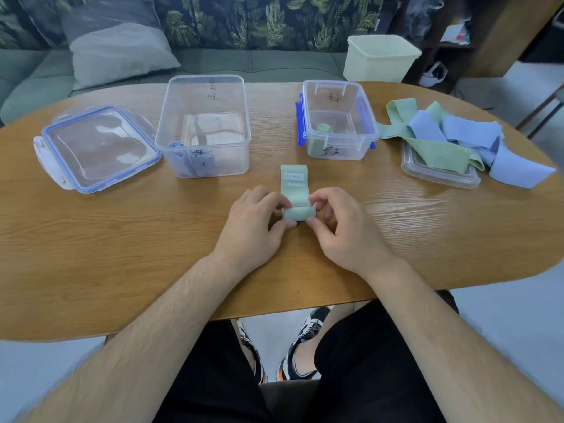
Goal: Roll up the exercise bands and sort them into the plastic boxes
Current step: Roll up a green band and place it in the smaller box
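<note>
Farther back on the wooden table (122, 239), left of centre: large clear box (203, 87), holds rolled blue bands (183, 157) in its near left corner. Right of it: small clear box (337, 87) with blue clasps, holds one rolled green band (325, 127). Far left: blue-rimmed lid (97, 148), lying flat. Far right: second lid (442, 177), carries a loose pile (427, 129) of green and blue bands. Near centre, just before the boxes: green band (294, 190), half rolled, lies lengthwise away from the body, roll at the near end, flat labelled tail pointing toward the boxes. Roll pinched at its two ends by left hand (253, 227) and right hand (345, 230), fingers curled.
</note>
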